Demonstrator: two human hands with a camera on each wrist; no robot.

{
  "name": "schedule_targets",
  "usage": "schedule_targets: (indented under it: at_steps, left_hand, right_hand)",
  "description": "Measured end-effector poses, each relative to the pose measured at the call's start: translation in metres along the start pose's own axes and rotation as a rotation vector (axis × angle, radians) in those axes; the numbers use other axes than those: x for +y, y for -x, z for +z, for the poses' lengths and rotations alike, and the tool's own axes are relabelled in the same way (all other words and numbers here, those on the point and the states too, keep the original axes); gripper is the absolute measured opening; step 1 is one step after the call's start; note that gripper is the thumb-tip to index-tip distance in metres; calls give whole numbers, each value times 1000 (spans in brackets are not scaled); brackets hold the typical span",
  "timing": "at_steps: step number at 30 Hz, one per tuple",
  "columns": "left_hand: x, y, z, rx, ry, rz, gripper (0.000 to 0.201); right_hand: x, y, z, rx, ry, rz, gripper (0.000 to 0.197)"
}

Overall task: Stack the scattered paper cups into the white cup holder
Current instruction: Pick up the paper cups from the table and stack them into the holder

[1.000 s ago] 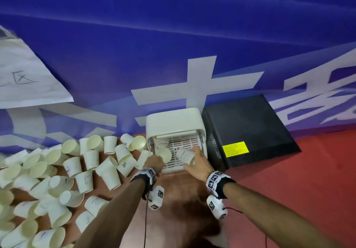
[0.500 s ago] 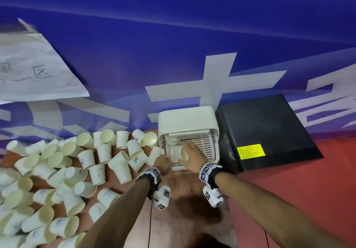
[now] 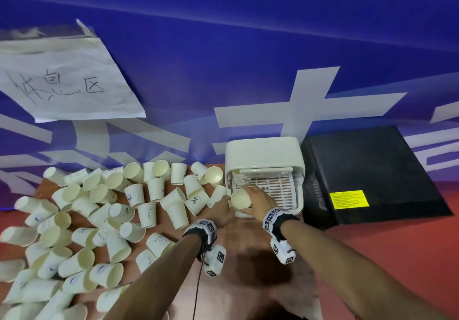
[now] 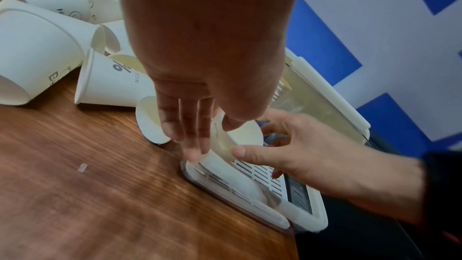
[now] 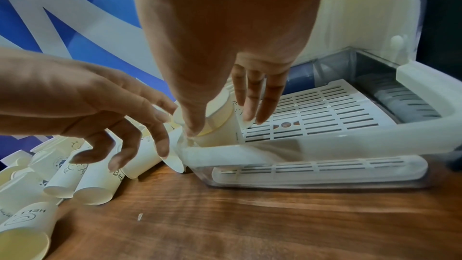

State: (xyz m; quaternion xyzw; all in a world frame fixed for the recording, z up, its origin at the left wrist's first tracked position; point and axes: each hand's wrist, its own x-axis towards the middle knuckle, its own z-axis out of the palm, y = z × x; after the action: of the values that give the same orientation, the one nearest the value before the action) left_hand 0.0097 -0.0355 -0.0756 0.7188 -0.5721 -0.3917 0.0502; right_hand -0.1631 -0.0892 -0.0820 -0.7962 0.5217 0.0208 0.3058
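Observation:
The white cup holder (image 3: pixel 263 155) stands against the blue wall, its slotted tray (image 5: pixel 325 110) pulled out in front. My right hand (image 3: pixel 258 196) grips a paper cup (image 3: pixel 240 198) at the tray's front left corner, thumb (image 5: pixel 192 126) on one side and fingers (image 5: pixel 255 106) on the other. The cup looks nested in a second cup (image 5: pixel 225 135) under it. My left hand (image 3: pixel 219 211) is beside it with straight fingers (image 4: pixel 192 135), the thumb (image 4: pixel 232 124) touching the rim. Several nested cups (image 3: pixel 238 178) lie at the tray's back left. Scattered cups (image 3: pixel 111 208) cover the table to the left.
A black box (image 3: pixel 367 170) with a yellow label stands right of the holder, touching it. The nearest loose cup (image 4: pixel 150 120) lies against the tray's left edge. Bare wooden table (image 4: pixel 100 195) lies in front of the holder. A paper sign (image 3: pixel 62 81) hangs on the wall.
A second ago each hand held a cup over the tray. The cups have come together at the front left corner in my right hand, and my left fingers have straightened.

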Motion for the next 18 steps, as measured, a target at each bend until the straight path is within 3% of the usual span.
schedule_targets:
  at_steps: [3,7,18]
  left_hand:
    - [-23,-9,10,61,-142,92,37]
    - [-7,10,2,-27,-276,163,72]
    - [-4,25,-3,-127,-683,127,74]
  right_hand:
    - [0,-4,4,-13,11,48,88]
    - [-3,-7,7,0,19,103,83]
    - [-4,-18,3,10,98,128,70]
